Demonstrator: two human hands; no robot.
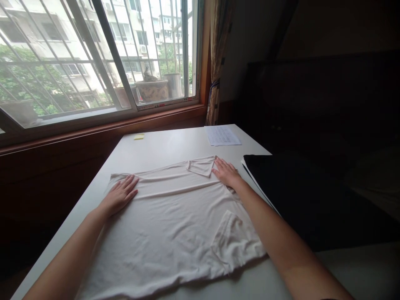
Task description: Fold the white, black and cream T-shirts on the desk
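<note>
A white T-shirt (168, 225) lies spread sideways on the white table, its far side folded over in a long strip. One short sleeve (200, 166) rests flat on that strip; the other sleeve (233, 237) is crumpled at the near right. My left hand (123, 191) lies flat on the shirt's far left corner, fingers stretched out. At the far right end, beside the folded sleeve, my right hand (225, 171) presses down with its fingers extended. Soft wrinkles run across the middle of the cloth.
Printed paper sheets (222, 136) lie at the table's (168, 143) far edge, and a yellow sticky note (138, 136) at the far left. A large black sheet-like item (312, 200) covers the right side. Behind stand a barred window (134, 54) and a curtain (217, 62).
</note>
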